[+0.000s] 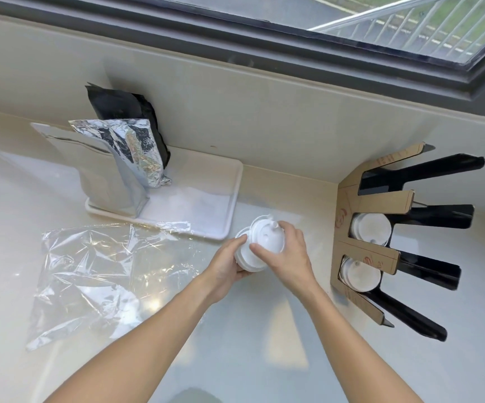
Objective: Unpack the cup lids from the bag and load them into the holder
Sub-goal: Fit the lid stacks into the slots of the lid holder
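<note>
Both hands meet over the pale counter (250, 359) around a short stack of white cup lids (260, 242). The left hand (229, 266) cups the stack from below and the side, fingers curled round its lower rims, while the right hand (290, 251) grips the topmost lid, thumb across its face and fingers wrapped over the far edge, tilting it up off the rest. To the left lies the clear plastic bag (98, 274), flattened and crumpled on the counter, with nothing visible inside it. To the right stands the holder (366, 251), a cardboard-faced rack with black dividers; its two middle slots each carry a stack of white lids (370, 228), and the slot above them shows no lids. Behind the hands a white tray (223, 205) sits against the wall, holding a matte silver pouch (101, 175), a crinkled foil bag (136, 149) and a black bag (125, 103). A window (351, 21) runs along the top.
</note>
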